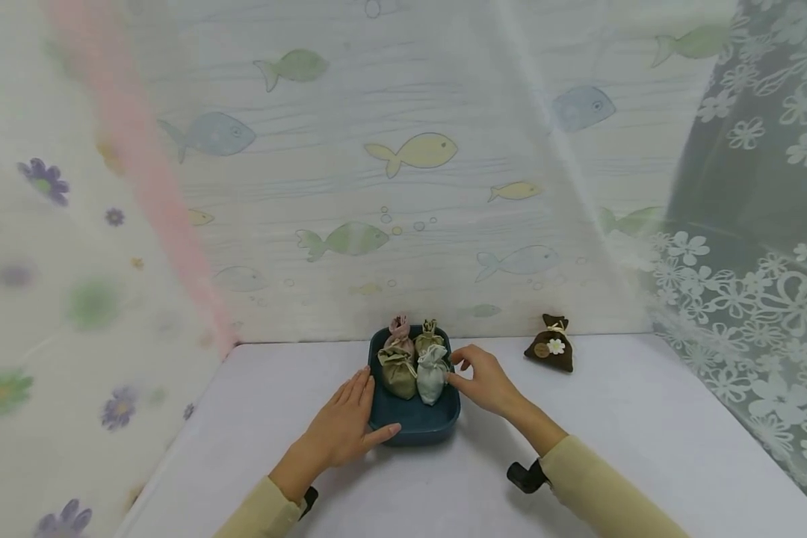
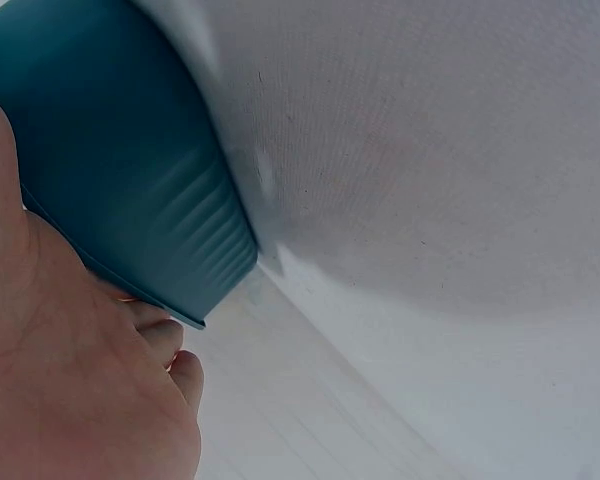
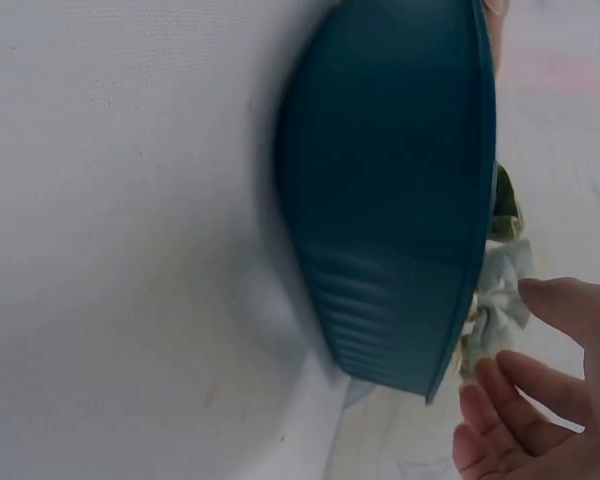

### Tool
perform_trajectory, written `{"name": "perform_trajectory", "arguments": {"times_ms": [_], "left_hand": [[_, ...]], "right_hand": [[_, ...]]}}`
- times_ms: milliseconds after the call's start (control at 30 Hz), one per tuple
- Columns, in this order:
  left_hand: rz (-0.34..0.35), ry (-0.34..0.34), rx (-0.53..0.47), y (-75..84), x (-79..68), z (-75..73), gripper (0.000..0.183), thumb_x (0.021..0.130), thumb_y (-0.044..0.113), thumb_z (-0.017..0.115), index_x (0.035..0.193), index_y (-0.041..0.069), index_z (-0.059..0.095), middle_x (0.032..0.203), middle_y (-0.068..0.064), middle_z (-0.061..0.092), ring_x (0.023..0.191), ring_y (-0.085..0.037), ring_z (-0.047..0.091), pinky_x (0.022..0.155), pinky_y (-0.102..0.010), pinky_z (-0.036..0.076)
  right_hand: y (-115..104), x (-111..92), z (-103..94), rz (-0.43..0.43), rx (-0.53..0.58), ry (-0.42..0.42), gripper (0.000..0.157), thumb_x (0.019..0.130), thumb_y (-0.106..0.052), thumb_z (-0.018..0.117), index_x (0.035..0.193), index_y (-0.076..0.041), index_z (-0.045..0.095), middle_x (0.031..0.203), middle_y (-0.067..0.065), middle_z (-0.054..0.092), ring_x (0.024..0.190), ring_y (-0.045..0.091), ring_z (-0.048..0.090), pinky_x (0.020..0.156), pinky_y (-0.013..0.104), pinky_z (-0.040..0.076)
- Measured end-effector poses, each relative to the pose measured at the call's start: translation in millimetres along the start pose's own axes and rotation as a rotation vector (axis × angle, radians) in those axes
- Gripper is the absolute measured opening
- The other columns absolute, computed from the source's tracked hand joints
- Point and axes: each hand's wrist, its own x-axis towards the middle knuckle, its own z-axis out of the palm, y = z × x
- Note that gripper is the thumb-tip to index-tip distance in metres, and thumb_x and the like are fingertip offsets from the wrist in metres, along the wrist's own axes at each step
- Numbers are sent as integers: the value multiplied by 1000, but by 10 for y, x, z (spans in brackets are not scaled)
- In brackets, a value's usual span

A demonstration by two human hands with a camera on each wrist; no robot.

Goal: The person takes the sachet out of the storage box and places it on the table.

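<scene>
In the head view a dark blue basin holds several small drawstring pouches. A pink pouch and an olive-green pouch stand at the back; a second olive-green pouch and a pale blue pouch are in front of them. My left hand rests on the basin's left rim with straight fingers, its thumb at the front rim. Over the right rim, my right hand is beside the pale blue pouch, thumb and fingers apart. The right wrist view shows that thumb close to the pouch's gathered top.
A dark brown pouch with a white flower stands at the back right of the white table. Behind the table hangs a fish-print curtain. Flowered curtains close in both sides.
</scene>
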Motion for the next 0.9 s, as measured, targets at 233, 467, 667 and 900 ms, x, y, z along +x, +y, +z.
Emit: {"name": "perform_trajectory", "arguments": {"times_ms": [233,467,667,900], "left_hand": [[-6,-27,8,11,7,-12,110,94,83,31,160,-5,23,169,-21,12,157,-33,13,126,-49,19],[-6,-16,4,1,-18,-2,109,95,82,33,159,-6,25,169,-21,13,157,-34,14,125,-49,19],[-2,-8,-1,3,-19,5,109,95,81,33,159,-7,26,169,-22,14,156,-34,15,125,-50,20],[-9,-7,1,-13,-19,21,111,94,84,28,160,-6,23,169,-20,11,157,-33,14,125,-49,19]], "right_hand": [[12,59,144,15,1,20,22,93,-8,74,111,4,68,107,17,67,91,32,59,78,39,49],[19,127,265,39,-6,20,20,92,-9,76,108,1,71,102,12,66,83,24,55,73,35,45],[9,144,325,68,1,47,19,91,-11,78,106,-1,73,100,10,65,85,22,58,75,38,50],[-17,181,396,73,-31,86,14,92,-14,77,97,-3,70,96,8,65,88,24,62,79,42,53]]}}
